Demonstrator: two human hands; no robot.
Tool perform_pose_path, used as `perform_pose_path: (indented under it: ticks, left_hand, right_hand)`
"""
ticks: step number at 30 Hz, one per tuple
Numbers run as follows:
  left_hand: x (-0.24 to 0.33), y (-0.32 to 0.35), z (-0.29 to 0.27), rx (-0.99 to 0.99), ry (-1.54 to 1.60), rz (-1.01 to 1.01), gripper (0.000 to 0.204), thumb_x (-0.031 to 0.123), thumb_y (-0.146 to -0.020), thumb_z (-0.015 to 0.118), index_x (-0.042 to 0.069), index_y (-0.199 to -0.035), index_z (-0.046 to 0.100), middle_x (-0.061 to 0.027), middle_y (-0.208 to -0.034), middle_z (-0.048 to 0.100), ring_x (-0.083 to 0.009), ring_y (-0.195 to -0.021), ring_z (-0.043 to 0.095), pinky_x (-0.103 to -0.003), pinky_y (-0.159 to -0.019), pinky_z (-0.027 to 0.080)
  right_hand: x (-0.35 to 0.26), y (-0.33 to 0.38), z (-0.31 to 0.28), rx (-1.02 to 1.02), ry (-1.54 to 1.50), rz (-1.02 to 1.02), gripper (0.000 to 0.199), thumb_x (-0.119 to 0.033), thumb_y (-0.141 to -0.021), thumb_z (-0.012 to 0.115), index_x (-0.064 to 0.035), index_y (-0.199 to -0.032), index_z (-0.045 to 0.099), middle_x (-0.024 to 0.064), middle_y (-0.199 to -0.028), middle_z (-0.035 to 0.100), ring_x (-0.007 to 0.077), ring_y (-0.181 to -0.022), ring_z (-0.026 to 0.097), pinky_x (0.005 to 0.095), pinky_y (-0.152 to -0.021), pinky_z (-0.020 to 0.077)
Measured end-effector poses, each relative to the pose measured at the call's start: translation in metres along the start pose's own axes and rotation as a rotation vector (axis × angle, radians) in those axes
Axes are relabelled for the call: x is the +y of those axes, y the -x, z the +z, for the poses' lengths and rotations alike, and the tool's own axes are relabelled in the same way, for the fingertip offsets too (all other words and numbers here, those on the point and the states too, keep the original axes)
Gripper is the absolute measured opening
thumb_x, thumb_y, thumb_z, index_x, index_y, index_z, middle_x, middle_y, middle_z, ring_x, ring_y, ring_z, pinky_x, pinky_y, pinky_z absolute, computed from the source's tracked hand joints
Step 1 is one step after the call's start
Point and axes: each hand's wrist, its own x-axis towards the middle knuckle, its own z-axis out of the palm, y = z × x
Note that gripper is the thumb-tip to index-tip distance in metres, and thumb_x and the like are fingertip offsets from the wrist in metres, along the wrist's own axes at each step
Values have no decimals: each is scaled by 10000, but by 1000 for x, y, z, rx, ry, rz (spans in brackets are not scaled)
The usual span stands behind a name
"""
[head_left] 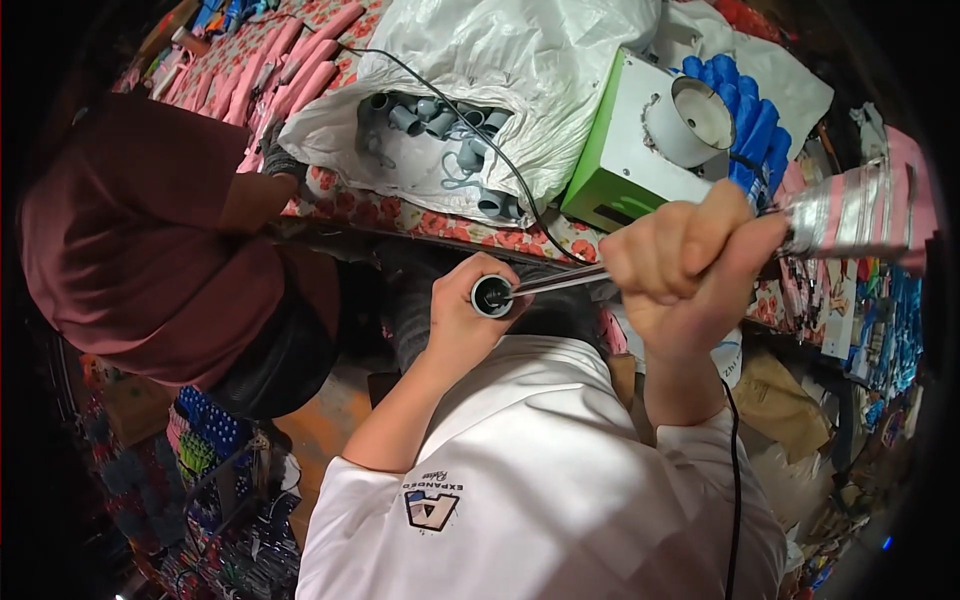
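Note:
My left hand [458, 318] is wrapped round a small grey cup-shaped plastic handle [477, 288], its round opening facing up. One end of a thin metal shaft [565, 280] meets the rim of that opening; how deep it sits inside I cannot tell. My right hand [685, 250] grips this shaft in a closed fist, raised a little higher than the left. Beyond the fist, a folded pink and silver bundle [860, 210] sticks out to the right, which looks like a closed umbrella on the same shaft.
A white sack [400, 185] with several grey handles [440, 125] lies on the flowered table [350, 205]. Right of it stands a green and white machine [640, 140] with a round metal cup, blue bundles [745, 115] behind. Pink bundles [290, 65] lie far left, near another person [160, 250].

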Motion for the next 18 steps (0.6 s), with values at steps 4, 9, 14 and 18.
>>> perform_pose_path:
  ticks: [4,9,14,18]
  left_hand:
    - [4,0,2,-13,-64,28,230,-47,-619,741,48,-763,589,-26,-746,598,-149,-621,518,-250,-610,425]
    - [5,5,6,25,-181,-16,214,-38,-625,741,41,-761,595,-34,-732,601,-161,-601,516,-260,-583,429]
    - [3,7,6,138,-179,-27,211,-18,-643,745,40,-782,596,-38,-710,601,-170,-587,519,-272,-559,433]
    - [-3,5,9,145,-338,115,217,15,-660,760,42,-793,591,-38,-703,600,-171,-593,529,-279,-558,439]
  right_hand:
    - [13,2,9,-106,80,117,450,-543,-953,377,-134,-766,405,-53,-469,277,53,-384,193,229,-398,200]
    - [30,8,25,82,223,69,462,-548,-939,410,-120,-768,404,-38,-478,292,64,-403,195,225,-418,225]
    - [36,18,30,306,245,70,426,-461,-981,421,-104,-750,398,-38,-484,287,69,-419,178,230,-427,227]
    - [31,21,32,334,512,83,313,-317,-990,464,-70,-796,459,-13,-531,398,84,-433,278,236,-442,289]
